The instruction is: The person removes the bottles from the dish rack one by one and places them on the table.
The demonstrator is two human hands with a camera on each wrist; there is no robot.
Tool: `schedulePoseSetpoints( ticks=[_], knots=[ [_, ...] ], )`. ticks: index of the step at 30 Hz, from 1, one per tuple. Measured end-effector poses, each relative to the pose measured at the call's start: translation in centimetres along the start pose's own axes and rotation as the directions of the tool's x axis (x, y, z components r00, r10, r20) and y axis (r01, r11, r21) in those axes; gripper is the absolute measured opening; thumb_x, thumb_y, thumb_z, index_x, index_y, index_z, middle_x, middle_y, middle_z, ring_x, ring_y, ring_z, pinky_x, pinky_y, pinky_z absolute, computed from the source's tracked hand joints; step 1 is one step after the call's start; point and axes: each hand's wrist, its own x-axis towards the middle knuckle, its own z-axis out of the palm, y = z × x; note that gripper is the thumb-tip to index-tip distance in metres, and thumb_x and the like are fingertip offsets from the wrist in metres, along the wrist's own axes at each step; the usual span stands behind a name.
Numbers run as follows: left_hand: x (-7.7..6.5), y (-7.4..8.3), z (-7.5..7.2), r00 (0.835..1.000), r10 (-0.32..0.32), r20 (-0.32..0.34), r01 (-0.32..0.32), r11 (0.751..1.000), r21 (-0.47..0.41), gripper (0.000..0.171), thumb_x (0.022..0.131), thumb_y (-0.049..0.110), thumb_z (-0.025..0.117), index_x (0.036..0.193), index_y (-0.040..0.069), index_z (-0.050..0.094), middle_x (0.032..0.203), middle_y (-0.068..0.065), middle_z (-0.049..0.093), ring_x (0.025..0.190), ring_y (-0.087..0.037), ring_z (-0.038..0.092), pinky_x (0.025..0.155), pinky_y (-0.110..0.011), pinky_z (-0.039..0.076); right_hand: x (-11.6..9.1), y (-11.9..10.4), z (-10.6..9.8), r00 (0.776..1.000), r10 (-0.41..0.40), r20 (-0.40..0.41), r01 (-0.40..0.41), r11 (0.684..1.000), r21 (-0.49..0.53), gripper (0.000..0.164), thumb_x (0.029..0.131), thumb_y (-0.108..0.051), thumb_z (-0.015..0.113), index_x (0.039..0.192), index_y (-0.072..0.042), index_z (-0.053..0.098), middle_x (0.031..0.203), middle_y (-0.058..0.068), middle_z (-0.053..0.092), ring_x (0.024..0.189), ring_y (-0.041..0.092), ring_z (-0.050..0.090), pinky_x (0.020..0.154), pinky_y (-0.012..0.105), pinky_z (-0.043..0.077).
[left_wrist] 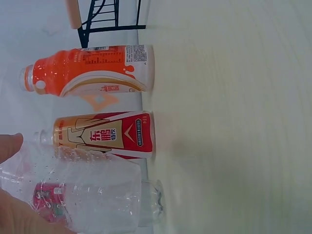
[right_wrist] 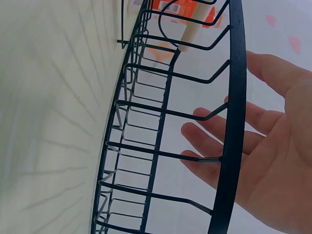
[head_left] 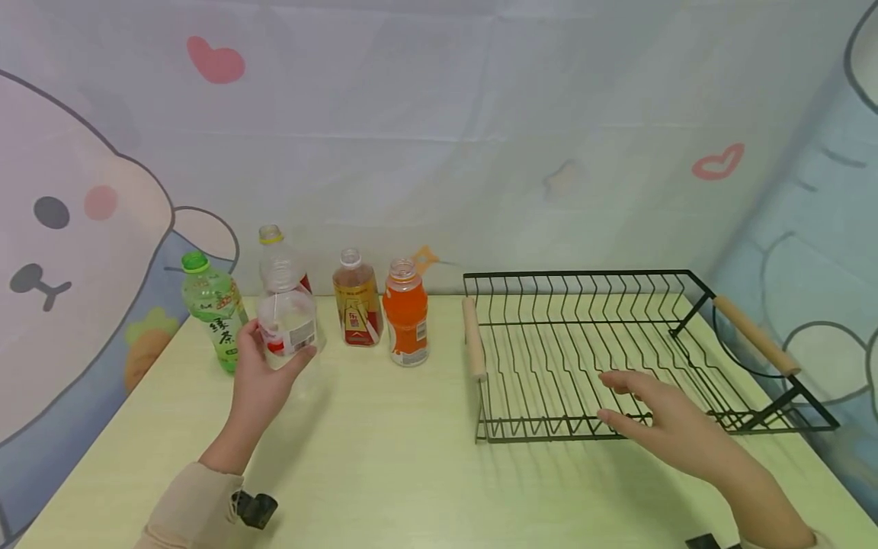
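My left hand (head_left: pixel 267 381) grips a clear plastic bottle (head_left: pixel 286 309) between thumb and fingers, its open neck pointing up. In the left wrist view this bottle (left_wrist: pixel 107 190) has its base above the table. Behind it stands another clear bottle (head_left: pixel 271 235) with a yellow neck ring, mostly hidden. A green tea bottle (head_left: pixel 214 305) with a green cap is just left of the hand. On the right side, my right hand (head_left: pixel 661 419) hovers over the front edge of a black wire rack (head_left: pixel 576 358), fingers spread and holding nothing.
A gold-and-red labelled bottle (head_left: pixel 358 305) and an orange bottle (head_left: pixel 406 316), both uncapped, stand between the held bottle and the rack. Wooden handles (head_left: pixel 473 339) flank the rack. A printed cloth (head_left: pixel 411 114) hangs behind the pale table (head_left: pixel 384 473).
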Motion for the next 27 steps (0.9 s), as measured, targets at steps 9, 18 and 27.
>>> schedulePoseSetpoints(
  ticks=[9, 18, 27],
  knots=[
    [0.2, -0.8, 0.2, 0.998, -0.049, -0.034, 0.049, 0.999, -0.006, 0.084, 0.088, 0.016, 0.07, 0.145, 0.005, 0.009, 0.151, -0.018, 0.025, 0.141, -0.032, 0.026, 0.115, -0.048, 0.025, -0.4, 0.2, 0.7, 1.0, -0.014, -0.008, 0.014, 1.0, -0.006, 0.049, 0.093, -0.038, 0.062, 0.129, -0.006, 0.056, 0.128, 0.009, 0.061, 0.114, 0.032, 0.058, 0.088, 0.053, 0.049],
    [0.6, -1.0, 0.4, 0.993, -0.099, -0.058, 0.097, 0.995, -0.035, 0.084, 0.089, 0.015, 0.069, 0.145, 0.006, 0.008, 0.151, -0.018, 0.024, 0.141, -0.032, 0.026, 0.115, -0.048, 0.026, -0.7, 0.2, 0.9, 1.0, -0.009, 0.006, 0.009, 1.0, 0.017, 0.045, 0.093, -0.04, 0.062, 0.127, -0.011, 0.058, 0.127, 0.003, 0.061, 0.116, 0.027, 0.058, 0.085, 0.041, 0.053],
    [0.8, -1.8, 0.6, 0.988, -0.142, -0.067, 0.138, 0.988, -0.063, 0.085, 0.089, 0.018, 0.068, 0.144, 0.007, 0.005, 0.151, -0.019, 0.023, 0.139, -0.032, 0.027, 0.114, -0.046, 0.028, -0.9, 0.5, 1.3, 0.999, -0.014, 0.041, 0.014, 1.0, 0.01, 0.043, 0.091, -0.043, 0.063, 0.125, -0.016, 0.06, 0.12, -0.007, 0.063, 0.107, 0.016, 0.06, 0.082, 0.034, 0.052]
  ],
)
